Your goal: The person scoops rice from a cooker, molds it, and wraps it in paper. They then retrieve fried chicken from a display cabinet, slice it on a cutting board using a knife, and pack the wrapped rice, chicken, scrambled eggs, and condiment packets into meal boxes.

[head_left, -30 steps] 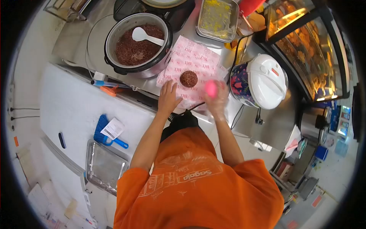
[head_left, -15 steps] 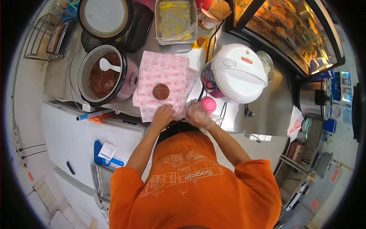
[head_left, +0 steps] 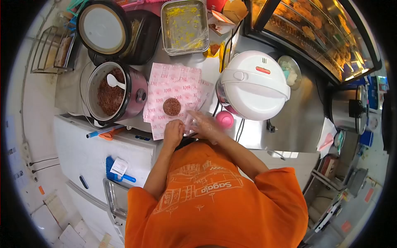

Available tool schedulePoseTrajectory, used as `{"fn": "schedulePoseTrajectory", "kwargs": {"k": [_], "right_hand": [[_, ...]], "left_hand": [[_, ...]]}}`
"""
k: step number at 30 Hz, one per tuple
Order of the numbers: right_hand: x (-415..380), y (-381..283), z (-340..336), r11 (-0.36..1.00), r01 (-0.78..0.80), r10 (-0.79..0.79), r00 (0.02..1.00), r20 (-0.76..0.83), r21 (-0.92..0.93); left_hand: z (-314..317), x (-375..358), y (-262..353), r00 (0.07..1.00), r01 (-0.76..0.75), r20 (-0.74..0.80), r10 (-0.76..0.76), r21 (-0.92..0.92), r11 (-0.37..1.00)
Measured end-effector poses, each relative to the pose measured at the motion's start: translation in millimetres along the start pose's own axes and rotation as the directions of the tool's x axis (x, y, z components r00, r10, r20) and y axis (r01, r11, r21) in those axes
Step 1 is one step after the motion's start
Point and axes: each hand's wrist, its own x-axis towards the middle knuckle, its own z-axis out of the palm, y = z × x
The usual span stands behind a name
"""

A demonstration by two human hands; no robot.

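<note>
My left hand (head_left: 174, 129), bare, has its fingers curled together at the front edge of the pink-printed wrapping papers (head_left: 173, 78). Beside it my right hand (head_left: 206, 125) wears a thin clear plastic glove and is blurred by motion. Loose clear plastic (head_left: 190, 122) shows between the two hands, right at the left fingertips; I cannot tell whether they pinch it. A round patty of reddish-brown rice (head_left: 171, 107) lies on the papers just beyond my hands. Close to the right hand stands a small pink round object (head_left: 224, 119).
To the left, an open rice cooker (head_left: 136, 93) holds brown rice (head_left: 109, 98) and a white spoon (head_left: 115, 81). A white-lidded cooker (head_left: 256, 91) stands right, with cables nearby. At the back are a metal tray (head_left: 185, 29) with yellow bits and a lit food display case (head_left: 306, 37).
My right hand has moved left, closer to my left hand, and the plastic now shows between them. The left fingers have curled in. The whole view has shifted slightly.
</note>
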Motion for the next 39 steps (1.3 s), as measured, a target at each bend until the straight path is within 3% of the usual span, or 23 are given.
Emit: {"fn": "schedulePoseTrajectory", "kwargs": {"k": [2, 4, 5, 8, 10, 11, 13, 16, 19, 22, 24, 25, 28, 30, 31, 33, 34, 37, 39], "right_hand": [[12, -1, -6, 0.998, -0.019, 0.033, 0.975, 0.221, -0.067], [17, 8, 3, 0.997, -0.071, 0.076, 0.967, 0.243, -0.032], [16, 13, 8, 0.995, -0.094, 0.095, 0.96, 0.265, -0.015], [13, 12, 13, 0.99, -0.141, 0.14, 0.989, 0.047, 0.028], [12, 25, 24, 0.928, -0.22, 0.219, 0.975, 0.038, 0.299], [6, 29, 32, 0.865, -0.261, 0.269, 0.962, 0.043, 0.43], [6, 17, 19, 0.908, -0.257, 0.289, 0.956, -0.053, 0.331], [4, -6, -8, 0.961, -0.228, 0.25, 0.958, -0.138, 0.157], [6, -12, -17, 0.985, -0.154, 0.166, 0.972, -0.169, 0.079], [10, -14, -18, 0.993, -0.117, 0.118, 0.974, -0.191, 0.019], [12, -14, -19, 0.997, -0.054, 0.04, 0.971, -0.236, -0.051], [14, -17, -20, 0.995, -0.092, 0.082, 0.975, -0.205, -0.039], [21, -33, -27, 0.989, -0.146, 0.145, 0.983, -0.11, 0.003], [30, -46, -27, 0.995, -0.092, 0.095, 0.994, -0.054, 0.048], [33, -41, -22, 0.981, -0.188, 0.183, 0.978, 0.1, 0.046], [46, -25, -11, 0.935, -0.354, 0.33, 0.861, 0.387, -0.011], [49, -31, -14, 0.948, -0.314, 0.281, 0.898, 0.339, 0.045], [38, 0, 18, 0.712, -0.31, 0.305, 0.945, 0.121, 0.63], [29, -1, 18, 0.856, -0.25, 0.257, 0.965, 0.047, 0.452]], "left_hand": [[-4, 8, 8, 0.994, -0.104, -0.037, 0.105, 0.028, 0.994], [-13, 12, 32, 0.964, -0.207, -0.154, 0.217, 0.077, 0.975], [-10, 9, 28, 0.969, -0.186, -0.158, 0.192, 0.05, 0.981], [-2, 5, 13, 0.992, -0.031, -0.128, 0.022, -0.063, 0.998], [-6, 7, 9, 0.982, 0.187, -0.01, -0.191, -0.17, 0.968], [-5, 10, 12, 0.96, 0.238, -0.068, -0.273, -0.32, 0.917], [-12, 16, 12, 0.934, 0.327, 0.004, -0.357, -0.413, 0.85], [-25, 26, 7, 0.943, 0.331, 0.045, -0.329, -0.042, 0.943], [-29, 33, -1, 0.928, 0.358, 0.198, -0.315, -0.242, 0.902], [-24, 32, -14, 0.981, 0.195, 0.071, -0.182, -0.434, 0.88], [-26, 29, -13, 0.977, 0.209, 0.07, -0.201, -0.469, 0.858], [-31, 29, -11, 0.975, 0.218, 0.069, -0.212, -0.485, 0.847], [-46, 33, 0, 0.939, 0.339, 0.168, -0.3, -0.296, 0.893], [-52, 38, 14, 0.959, 0.28, 0.134, -0.248, -0.341, 0.898], [-53, 37, 18, 0.968, 0.249, 0.117, -0.221, -0.362, 0.898], [-50, 33, 17, 1.0, -0.014, -0.012, 0.012, -0.151, 0.988], [-52, 32, 17, 0.988, -0.139, -0.065, 0.137, -0.024, 0.99], [-67, 11, 8, 0.939, 0.14, -0.34, -0.052, 0.241, 0.961], [-52, -37, -68, 0.959, 0.248, -0.21, -0.191, 0.295, 0.923]]}}
